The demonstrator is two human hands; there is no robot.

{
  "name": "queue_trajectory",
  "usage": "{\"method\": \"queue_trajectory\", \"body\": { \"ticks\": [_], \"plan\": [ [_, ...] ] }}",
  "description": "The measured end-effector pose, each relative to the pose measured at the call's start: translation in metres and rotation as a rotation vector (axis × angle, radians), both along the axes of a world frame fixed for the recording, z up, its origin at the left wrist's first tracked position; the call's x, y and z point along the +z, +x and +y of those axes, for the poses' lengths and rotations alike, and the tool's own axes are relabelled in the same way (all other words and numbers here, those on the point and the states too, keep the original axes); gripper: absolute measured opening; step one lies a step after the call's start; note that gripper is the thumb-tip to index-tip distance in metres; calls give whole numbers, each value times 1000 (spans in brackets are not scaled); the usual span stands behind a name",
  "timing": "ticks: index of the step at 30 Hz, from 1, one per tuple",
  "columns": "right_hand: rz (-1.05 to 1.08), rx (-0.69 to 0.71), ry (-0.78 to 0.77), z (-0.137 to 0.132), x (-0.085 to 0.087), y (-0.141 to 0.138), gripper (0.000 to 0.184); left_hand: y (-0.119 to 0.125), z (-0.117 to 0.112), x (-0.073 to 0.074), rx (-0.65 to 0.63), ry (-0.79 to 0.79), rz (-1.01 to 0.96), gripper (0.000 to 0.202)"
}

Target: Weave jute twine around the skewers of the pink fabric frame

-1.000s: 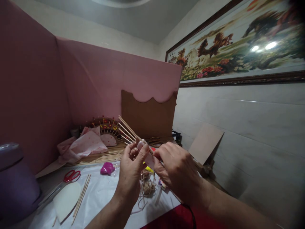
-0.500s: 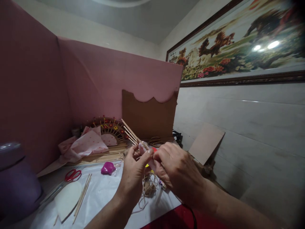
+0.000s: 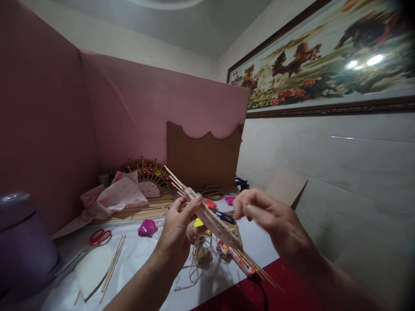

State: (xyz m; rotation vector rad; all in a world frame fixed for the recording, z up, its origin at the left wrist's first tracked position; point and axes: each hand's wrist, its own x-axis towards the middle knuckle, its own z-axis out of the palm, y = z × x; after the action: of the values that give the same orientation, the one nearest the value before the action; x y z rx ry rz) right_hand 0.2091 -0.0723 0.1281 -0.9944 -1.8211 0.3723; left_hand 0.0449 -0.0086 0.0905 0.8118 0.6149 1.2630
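My left hand (image 3: 178,231) is closed, pinching a flat piece made of several thin bamboo sticks with patterned pink fabric (image 3: 223,235) near its upper end. The piece slants from upper left down to lower right above the table. My right hand (image 3: 274,218) has let go and hovers just right of the sticks, its fingers loosely curled and apart with nothing in them. A tangle of brown twine (image 3: 201,255) lies on the white sheet (image 3: 142,263) below my hands.
Red-handled scissors (image 3: 97,238), loose sticks (image 3: 112,268), a white cut-out shape (image 3: 90,270) and magenta clay (image 3: 147,227) lie on the left. Pink cloth (image 3: 113,196), a decorated fan (image 3: 149,175) and brown cardboard (image 3: 202,157) stand behind. A purple pot (image 3: 22,246) sits far left.
My right hand released the stick piece and drew away to the right. The left hand kept its pinch, and the piece's whole length now shows, slanting down to the right.
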Motion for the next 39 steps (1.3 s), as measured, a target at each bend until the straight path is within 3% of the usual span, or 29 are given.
{"method": "queue_trajectory", "body": {
  "ticks": [4,8,12,23,26,39],
  "plan": [
    [190,-82,20,3,-1,4,32,0,0,-3,-71,49,-41,28],
    [-88,-95,57,6,-1,-4,32,1,-3,-5,-128,62,-68,31],
    [-370,-76,296,11,-4,-12,14,1,-6,-4,-127,66,-84,31],
    [-639,-284,521,17,-14,-24,21,7,-9,-6,-18,71,-9,38],
    [-675,-349,520,18,-17,-26,23,8,-9,-5,15,87,21,38],
    [-715,-343,487,20,-33,-19,20,11,-9,-9,10,27,47,40]
  ]
}}
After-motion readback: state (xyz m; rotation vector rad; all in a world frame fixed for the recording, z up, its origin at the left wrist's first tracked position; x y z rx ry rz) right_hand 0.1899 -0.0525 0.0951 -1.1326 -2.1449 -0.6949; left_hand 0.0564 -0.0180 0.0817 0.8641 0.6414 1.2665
